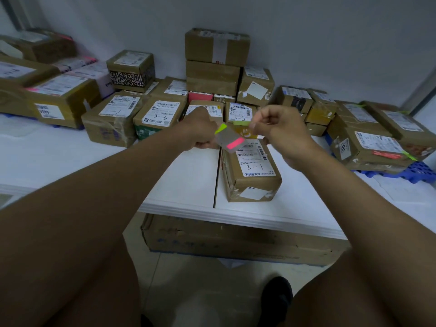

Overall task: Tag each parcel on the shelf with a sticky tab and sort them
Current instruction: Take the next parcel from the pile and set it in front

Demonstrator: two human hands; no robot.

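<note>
My left hand (200,129) is closed around a clear tab sheet (227,140) with a pink tab (234,143) and a green tab (220,128) on it. My right hand (279,133) pinches another green tab (241,123) just beside the sheet. Under them, a parcel (250,172) marked 3-1 sits near the shelf's (184,175) front edge. More parcels (155,114) line the back edge.

Dim, bluish, even light with soft shadows under the white shelf (179,182). Wide-angle bending curves its front edge. Beyond it, the far parcels look blurred.
</note>
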